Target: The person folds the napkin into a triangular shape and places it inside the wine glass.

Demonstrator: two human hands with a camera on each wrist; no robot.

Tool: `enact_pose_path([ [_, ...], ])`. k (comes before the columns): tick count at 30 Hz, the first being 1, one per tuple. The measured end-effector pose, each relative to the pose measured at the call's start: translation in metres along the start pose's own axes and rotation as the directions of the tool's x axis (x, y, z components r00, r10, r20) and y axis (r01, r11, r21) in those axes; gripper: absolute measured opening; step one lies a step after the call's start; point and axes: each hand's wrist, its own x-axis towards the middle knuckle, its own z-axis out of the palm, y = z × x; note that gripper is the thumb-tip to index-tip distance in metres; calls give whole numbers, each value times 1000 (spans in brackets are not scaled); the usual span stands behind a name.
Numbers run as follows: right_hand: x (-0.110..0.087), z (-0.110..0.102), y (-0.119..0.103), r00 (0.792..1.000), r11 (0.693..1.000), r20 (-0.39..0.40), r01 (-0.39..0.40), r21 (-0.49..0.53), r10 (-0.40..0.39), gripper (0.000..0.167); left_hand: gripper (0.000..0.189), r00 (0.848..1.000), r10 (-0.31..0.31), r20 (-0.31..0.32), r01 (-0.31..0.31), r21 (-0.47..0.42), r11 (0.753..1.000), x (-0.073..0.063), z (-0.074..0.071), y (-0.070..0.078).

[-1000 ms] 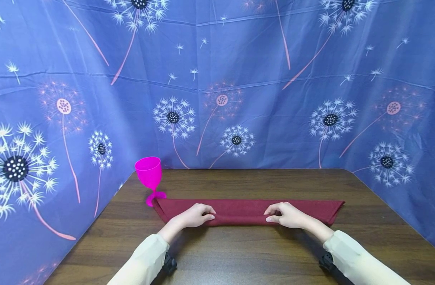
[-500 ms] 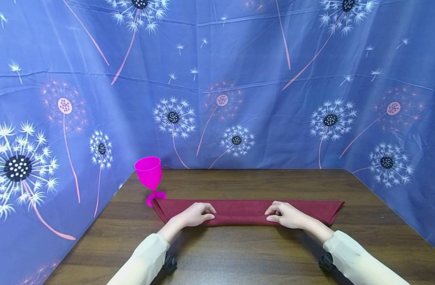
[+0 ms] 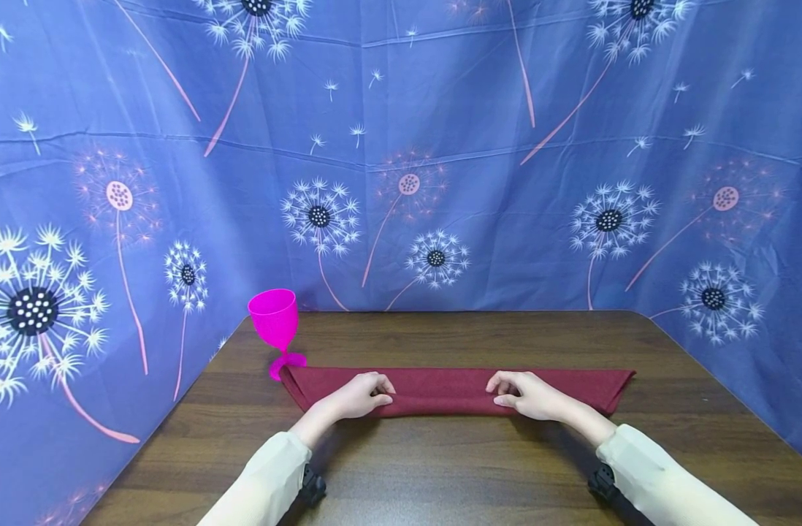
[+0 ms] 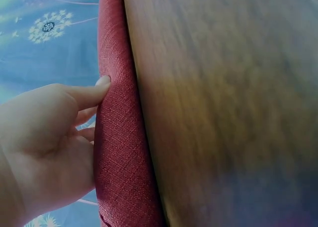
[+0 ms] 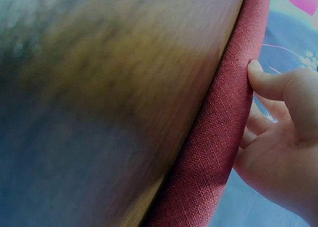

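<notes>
A dark red cloth napkin, folded into a long band with its near edge rolled, lies across the table. My left hand holds the roll left of its middle. In the left wrist view the thumb touches the roll's upper side, and the fingers bend behind it. Right of the middle, my right hand holds the same roll. Its thumb meets the cloth in the right wrist view, while the fingertips are hidden behind the roll. Between the two hands a stretch of cloth shows.
A bright pink goblet stands upright behind the napkin's left end, its foot close to the cloth corner. The brown wooden table reaches back to a blue dandelion-print curtain.
The fingers of both hands have shifted very slightly on the roll, with a little more gap between right thumb and fingers. The napkin and goblet stay in place.
</notes>
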Motion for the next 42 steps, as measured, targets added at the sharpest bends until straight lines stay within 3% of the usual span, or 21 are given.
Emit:
enact_pose_path([
  [5, -1, 1, -3, 999, 1000, -39, -8, 6, 8, 15, 8, 1000, 29, -5, -29, 42, 999, 0, 0, 0],
  [10, -1, 0, -4, 999, 1000, -46, 21, -10, -22, 10, 14, 998, 58, -11, -58, 16, 998, 0, 0, 0],
  [18, -1, -2, -5, 997, 999, -71, 12, -39, -15, 9, 22, 991, 117, -64, -113, 65, 991, 0, -1, 1],
  [22, 0, -1, -4, 994, 997, -101, 26, -68, -33, 11, 23, 990, 117, -77, -111, 73, 991, 0, 0, 2],
  [31, 1, -2, -2, 994, 995, -102, 29, -90, -39, 15, 21, 994, 87, -61, -90, -45, 995, 0, -1, 1],
  [36, 2, -3, -1, 995, 995, -91, 39, -95, -48, 16, 11, 996, 78, -38, -79, -30, 996, 0, -1, 0],
  [42, 2, -1, -1, 994, 992, -87, 63, -109, -73, 15, 28, 998, 63, -9, -63, -2, 998, -2, -2, -1],
])
